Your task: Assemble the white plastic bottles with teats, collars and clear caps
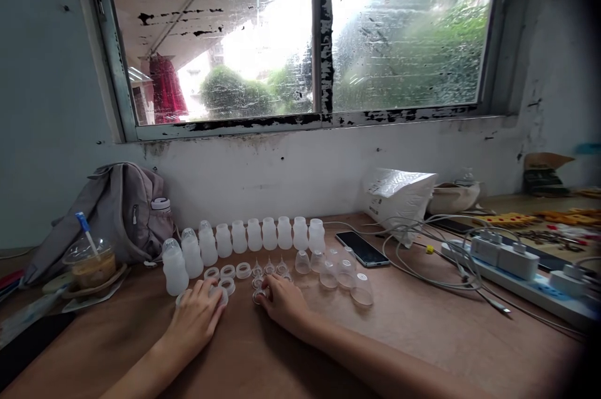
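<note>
My left hand [201,308] lies low over the table with its fingers curled on white bottle rings. A ring [222,296] shows between its thumb and forefinger; other rings [228,271] lie just beyond. To the right, my right hand [285,300] reaches into a cluster of clear bottle teats [256,270], thumb and forefinger closed at a teat [258,296]. Its other fingertips are partly hidden among the teats. Behind both hands stands a curved row of frosted baby bottles [238,237], three of them with clear domed caps. Several loose clear caps [346,275] sit right of my right hand.
A black phone [361,249], a white plastic pouch [399,198], tangled cables [451,255] and a power strip [526,280] with chargers occupy the right. On the left are an iced drink cup [92,265] and a grey backpack [124,211]. The wall and window rise behind.
</note>
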A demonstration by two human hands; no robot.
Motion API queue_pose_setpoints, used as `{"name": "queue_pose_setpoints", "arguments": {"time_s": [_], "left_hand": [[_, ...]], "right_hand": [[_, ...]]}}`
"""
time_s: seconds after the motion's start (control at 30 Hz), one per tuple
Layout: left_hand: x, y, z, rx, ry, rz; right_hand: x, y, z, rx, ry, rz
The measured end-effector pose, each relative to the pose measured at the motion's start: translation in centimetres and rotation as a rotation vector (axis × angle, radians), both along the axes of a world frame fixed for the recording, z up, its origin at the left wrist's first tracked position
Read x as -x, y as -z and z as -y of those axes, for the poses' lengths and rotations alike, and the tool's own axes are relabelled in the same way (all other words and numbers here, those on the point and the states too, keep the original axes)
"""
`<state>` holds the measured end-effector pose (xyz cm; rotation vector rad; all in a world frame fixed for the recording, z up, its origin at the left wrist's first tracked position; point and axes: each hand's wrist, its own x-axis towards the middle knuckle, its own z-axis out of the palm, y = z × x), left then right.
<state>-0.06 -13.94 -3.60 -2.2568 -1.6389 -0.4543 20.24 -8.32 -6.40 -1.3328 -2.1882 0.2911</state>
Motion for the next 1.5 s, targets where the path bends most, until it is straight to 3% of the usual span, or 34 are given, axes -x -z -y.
{"name": "queue_pose_setpoints", "arguments": {"time_s": [0.2,0.33,0.53,0.83,1.1,1.33,1.5], "left_hand": [[-3.7,-1.4,-0.1,0.076,0.218,0.483],[-6.0,-1.0,-0.7,0.061,0.266,0.676],[-6.5,0.6,-0.4,0.069,0.325,0.562],[-6.1,1.2,-0.1,0.070,0.237,0.303],[-6.1,1.5,-0.1,0.053,0.194,0.259],[-5.7,1.4,-0.5,0.040,0.278,0.437],[-5.8,1.6,-0.7,0.212,0.316,0.847]], "right_hand": [[-1.2,-0.2,1.2,-0.070,-0.199,-0.121],[-2.1,-0.4,1.9,-0.052,-0.360,-0.198],[-2.6,-0.5,1.3,0.177,-0.266,-0.454],[-2.5,0.3,0.9,0.141,-0.239,-0.433],[-2.4,0.1,1.3,0.126,-0.230,-0.391],[-2.4,-0.2,1.7,0.042,-0.273,-0.340],[-2.2,-0.3,2.7,-0.130,-0.450,-0.308]]}}
